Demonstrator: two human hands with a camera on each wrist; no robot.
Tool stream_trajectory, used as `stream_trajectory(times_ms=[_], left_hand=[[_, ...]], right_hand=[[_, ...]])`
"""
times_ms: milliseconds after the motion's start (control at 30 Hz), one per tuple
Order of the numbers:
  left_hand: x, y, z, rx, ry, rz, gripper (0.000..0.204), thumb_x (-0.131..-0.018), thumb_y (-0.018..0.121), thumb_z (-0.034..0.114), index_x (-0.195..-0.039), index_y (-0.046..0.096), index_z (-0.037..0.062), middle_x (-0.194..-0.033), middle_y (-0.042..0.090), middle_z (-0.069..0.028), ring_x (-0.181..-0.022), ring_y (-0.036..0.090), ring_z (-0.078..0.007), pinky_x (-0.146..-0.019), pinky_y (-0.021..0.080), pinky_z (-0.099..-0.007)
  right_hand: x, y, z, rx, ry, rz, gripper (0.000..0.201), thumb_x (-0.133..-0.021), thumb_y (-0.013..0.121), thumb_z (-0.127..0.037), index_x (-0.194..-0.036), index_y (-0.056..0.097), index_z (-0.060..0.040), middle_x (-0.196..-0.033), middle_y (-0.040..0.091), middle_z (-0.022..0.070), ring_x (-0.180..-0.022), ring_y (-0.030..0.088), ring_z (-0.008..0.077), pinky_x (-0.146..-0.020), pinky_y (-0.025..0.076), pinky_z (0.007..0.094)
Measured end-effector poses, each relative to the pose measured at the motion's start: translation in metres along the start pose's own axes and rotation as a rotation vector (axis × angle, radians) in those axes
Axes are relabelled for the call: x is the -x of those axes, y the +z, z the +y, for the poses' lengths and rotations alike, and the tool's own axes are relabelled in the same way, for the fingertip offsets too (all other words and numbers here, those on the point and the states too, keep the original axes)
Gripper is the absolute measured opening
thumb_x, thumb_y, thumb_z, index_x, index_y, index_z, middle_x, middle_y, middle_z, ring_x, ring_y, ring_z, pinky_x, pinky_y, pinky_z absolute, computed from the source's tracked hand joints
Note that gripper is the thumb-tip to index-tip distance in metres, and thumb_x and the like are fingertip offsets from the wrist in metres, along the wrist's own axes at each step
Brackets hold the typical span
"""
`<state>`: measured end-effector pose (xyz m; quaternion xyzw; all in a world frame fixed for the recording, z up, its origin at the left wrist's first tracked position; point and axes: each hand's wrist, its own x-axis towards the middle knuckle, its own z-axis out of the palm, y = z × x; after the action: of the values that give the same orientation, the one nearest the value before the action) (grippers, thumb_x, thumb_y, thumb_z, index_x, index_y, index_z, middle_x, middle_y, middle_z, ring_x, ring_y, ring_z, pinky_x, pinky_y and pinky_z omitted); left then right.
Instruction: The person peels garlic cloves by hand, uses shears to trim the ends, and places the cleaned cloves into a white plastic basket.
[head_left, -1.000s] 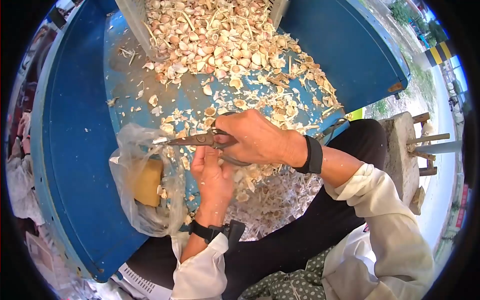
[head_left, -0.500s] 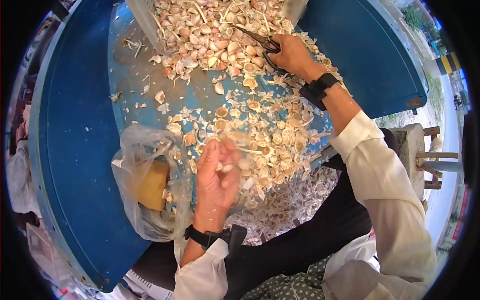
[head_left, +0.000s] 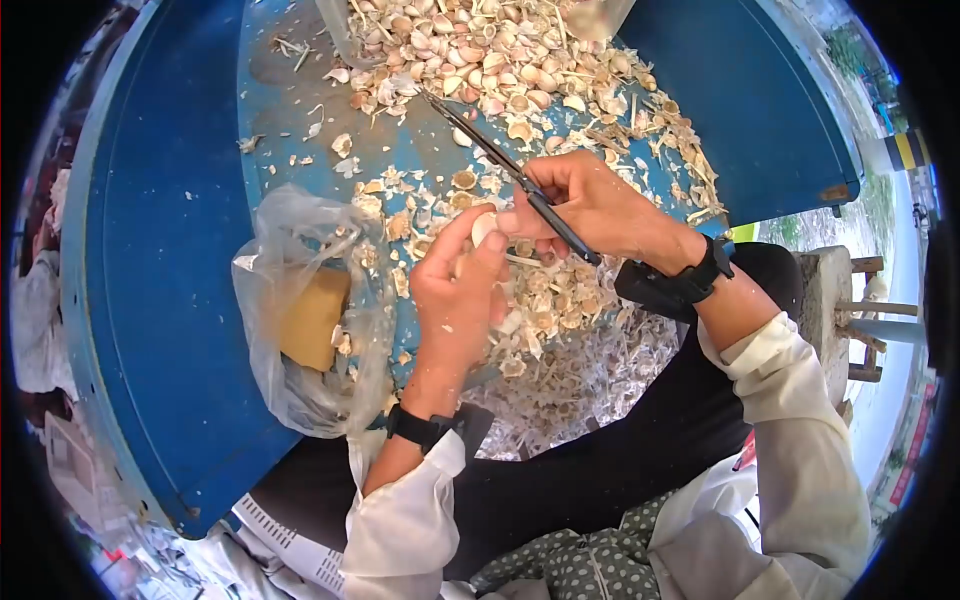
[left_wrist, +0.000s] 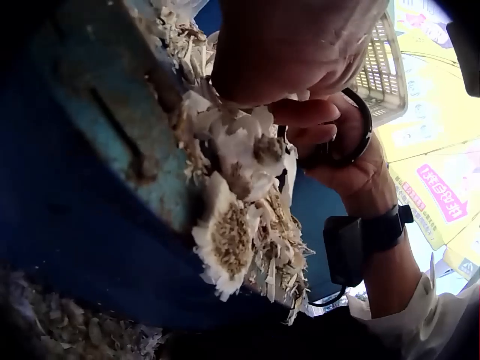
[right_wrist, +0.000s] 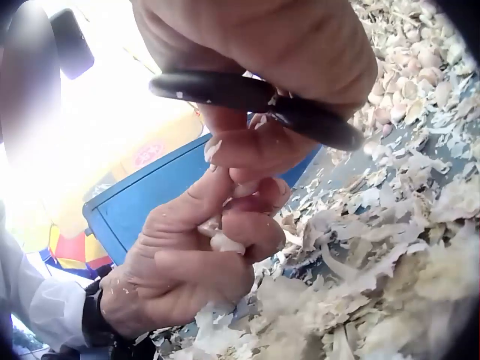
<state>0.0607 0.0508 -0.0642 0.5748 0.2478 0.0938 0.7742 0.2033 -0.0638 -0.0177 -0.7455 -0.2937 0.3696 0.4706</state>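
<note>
In the head view my left hand (head_left: 450, 310) pinches a pale garlic clove (head_left: 483, 229) between thumb and fingers. More white cloves (right_wrist: 225, 241) show in its curled fingers in the right wrist view. My right hand (head_left: 610, 210) grips dark scissors (head_left: 540, 203), their blades pointing up and left toward the heap. Its thumb and fingertips meet the left fingertips right at the clove. Black scissor handles (right_wrist: 217, 87) cross the right hand in the right wrist view. Papery garlic skins (left_wrist: 232, 232) lie below the left hand.
A heap of garlic cloves (head_left: 480, 60) spills from a crate at the back. A clear plastic bag (head_left: 285, 215) with a yellow-brown block (head_left: 315, 318) lies at left. Blue metal walls (head_left: 170, 250) flank the work surface. Loose skins (head_left: 590, 380) pile up below its front edge.
My right hand first held the scissors at the left hand, swung out to the heap's right side, then came back to the left fingertips. The left hand has risen slightly, now pinching a clove.
</note>
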Motion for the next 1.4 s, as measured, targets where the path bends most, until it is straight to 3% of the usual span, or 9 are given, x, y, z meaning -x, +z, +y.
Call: stream_trajectory(times_ms=[67,133,167,600,633,800,967,1100,1400], left_hand=[[-0.003,-0.007,0.001,0.517,-0.057,-0.129,0.038,-0.09,0.064,0.019,-0.124,0.055,0.0038,-0.093,0.06,-0.0027,-0.066,0.051,-0.0034,-0.038,0.031,-0.0157],[-0.004,-0.011,0.001,0.549,-0.048,-0.167,0.04,-0.091,0.062,0.021,-0.126,0.051,0.004,-0.092,0.058,-0.003,-0.066,0.05,-0.0046,-0.038,0.03,-0.0152],[-0.003,-0.012,0.0,0.575,-0.045,-0.168,0.04,-0.091,0.062,0.021,-0.126,0.051,0.0036,-0.092,0.058,-0.0042,-0.067,0.05,-0.0052,-0.038,0.031,-0.0153],[-0.001,-0.027,0.007,0.326,-0.002,-0.328,0.041,-0.09,0.063,0.02,-0.124,0.052,0.0009,-0.088,0.058,-0.0064,-0.059,0.048,-0.0058,-0.034,0.032,-0.0151],[-0.001,-0.027,0.006,0.328,0.023,-0.349,0.044,-0.09,0.063,0.023,-0.125,0.05,0.0006,-0.094,0.056,-0.0083,-0.062,0.046,-0.0065,-0.033,0.032,-0.0132],[0.001,-0.026,-0.004,0.561,-0.019,-0.325,0.047,-0.091,0.061,0.021,-0.132,0.045,0.0045,-0.106,0.054,-0.0107,-0.07,0.05,-0.0091,-0.035,0.036,-0.0127],[-0.004,-0.023,-0.002,0.71,0.037,-0.266,0.038,-0.09,0.059,0.012,-0.127,0.052,0.005,-0.111,0.06,-0.0141,-0.08,0.055,-0.0147,-0.062,0.048,-0.024],[-0.009,-0.035,-0.008,0.84,-0.004,-0.33,0.033,-0.09,0.059,0.012,-0.122,0.055,0.0055,-0.113,0.06,-0.0152,-0.084,0.055,-0.0161,-0.073,0.048,-0.0292],[-0.014,-0.035,-0.013,1.161,-0.014,-0.138,0.031,-0.091,0.057,0.008,-0.12,0.048,0.0128,-0.12,0.052,-0.0106,-0.085,0.052,-0.0109,-0.05,0.041,-0.0133]], right_hand=[[0.012,-0.014,-0.004,0.255,-0.078,0.01,0.043,-0.074,0.078,-0.038,-0.072,0.058,0.0009,-0.057,0.058,0.0074,-0.05,0.055,0.0165,-0.046,0.04,0.0326],[0.026,-0.026,-0.007,0.706,-0.297,0.002,0.05,-0.069,0.08,-0.041,-0.074,0.05,-0.001,-0.06,0.05,0.009,-0.054,0.049,0.0209,-0.052,0.039,0.0356],[0.03,-0.027,-0.004,0.71,-0.33,0.008,0.054,-0.07,0.077,-0.047,-0.069,0.051,0.0002,-0.06,0.052,0.0164,-0.056,0.053,0.0371,-0.053,0.042,0.0399],[0.037,-0.015,0.016,0.785,-0.303,-0.004,0.045,-0.076,0.072,-0.041,-0.062,0.054,-0.0018,-0.053,0.054,0.0146,-0.054,0.058,0.0358,-0.051,0.045,0.0412],[0.034,-0.011,0.026,0.651,-0.38,0.013,0.051,-0.077,0.074,-0.04,-0.057,0.049,-0.0008,-0.048,0.043,0.0135,-0.042,0.045,0.0291,-0.044,0.036,0.0364],[0.007,-0.016,0.017,0.411,-0.15,0.16,0.042,-0.075,0.074,-0.034,-0.066,0.057,0.0029,-0.052,0.049,0.0125,-0.048,0.043,0.0174,-0.047,0.036,0.0332],[-0.084,-0.017,0.016,0.716,-0.39,0.394,0.018,-0.07,0.066,-0.014,-0.073,0.059,0.0025,-0.063,0.059,0.0198,-0.061,0.061,0.0342,-0.056,0.046,0.0431],[-0.125,0.009,0.032,0.746,-0.477,0.453,0.038,-0.071,0.078,-0.027,-0.072,0.054,0.0023,-0.059,0.054,0.0189,-0.053,0.048,0.0353,-0.051,0.04,0.0412],[0.011,-0.011,-0.013,0.663,-0.321,-0.046,0.056,-0.068,0.077,-0.05,-0.078,0.053,-0.0004,-0.063,0.053,0.0131,-0.059,0.055,0.0303,-0.055,0.044,0.0382]])
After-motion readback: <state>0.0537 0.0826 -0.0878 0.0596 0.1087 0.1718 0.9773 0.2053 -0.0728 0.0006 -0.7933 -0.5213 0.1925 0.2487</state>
